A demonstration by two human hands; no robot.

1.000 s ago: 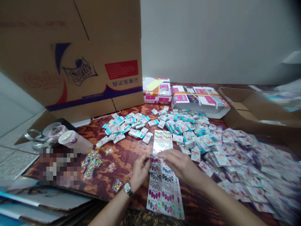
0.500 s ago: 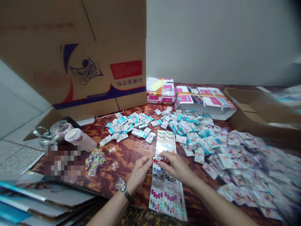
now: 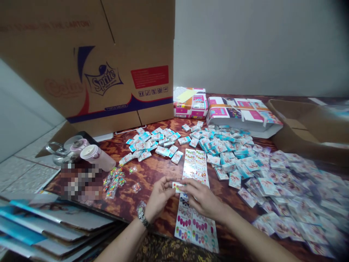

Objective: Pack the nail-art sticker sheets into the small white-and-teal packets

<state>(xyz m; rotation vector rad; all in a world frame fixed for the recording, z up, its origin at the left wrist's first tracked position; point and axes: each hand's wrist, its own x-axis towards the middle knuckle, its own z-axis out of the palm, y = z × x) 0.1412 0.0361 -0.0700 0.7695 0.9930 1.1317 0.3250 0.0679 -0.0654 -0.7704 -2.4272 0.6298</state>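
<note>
Seemingly at a folding step, the left hand [image 3: 159, 196] and right hand [image 3: 204, 196] pinch a small printed piece [image 3: 177, 187] above sticker sheets [image 3: 187, 222]; the next move calls for even pressure.

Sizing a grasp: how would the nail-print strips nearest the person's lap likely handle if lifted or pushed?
The nail-print strips are probably light and bendy: they look paper-thin, flat on the table. A push may slide layers apart, since another printed edge peeks out along the right side. Tipping or rolling seems unlikely, given how flat they lie.
</note>
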